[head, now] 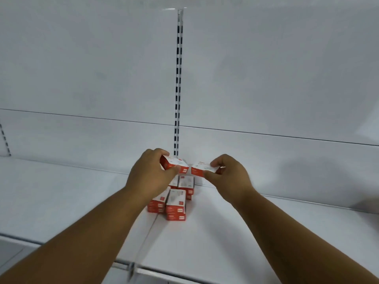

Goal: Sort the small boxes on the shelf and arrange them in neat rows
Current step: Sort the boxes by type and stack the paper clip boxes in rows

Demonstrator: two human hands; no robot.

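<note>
Though gripped, boxes (178, 166) lengthwise sideways.

Two red-white boxes (174, 166) held above roughly stacked boxes (176, 206) on shelf (246, 232).

Single view from the camera on my head, facing forward and slightly down at the white shelf (246, 232) and its back panel (82, 68), close, within my arms' reach.

Smooth white-painted metal shelf (225, 232); glossy printed cardboard boxes (176, 208).
</note>
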